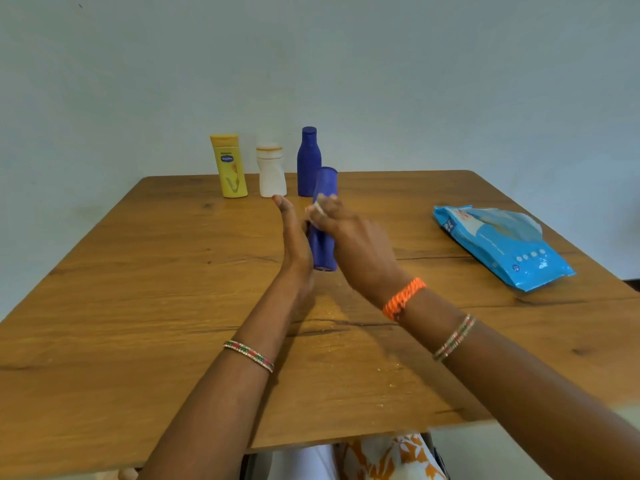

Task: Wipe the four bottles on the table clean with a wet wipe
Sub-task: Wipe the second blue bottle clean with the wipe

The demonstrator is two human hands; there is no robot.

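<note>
Nearest, over the middle of the wooden tabletop point(138, 306), the left hand point(294, 244) steadies a blue bottle point(323, 220) from its left, fingers stretched out flat against it rather than curled; the right hand point(349, 233) presses a white wet wipe point(317, 211) to the bottle's upper side, fingers clenched over it; the bottle stands near upright, long axis vertical, plain matte blue, between both palms; beyond, a yellow bottle point(229, 166), white bottle point(271, 171) and second blue bottle point(307, 157) stand in a row; the blue wipes pack point(502, 244) lies to the right.

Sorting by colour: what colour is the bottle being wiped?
Dark blue bottle, held between both hands; the head view shows it.
</note>
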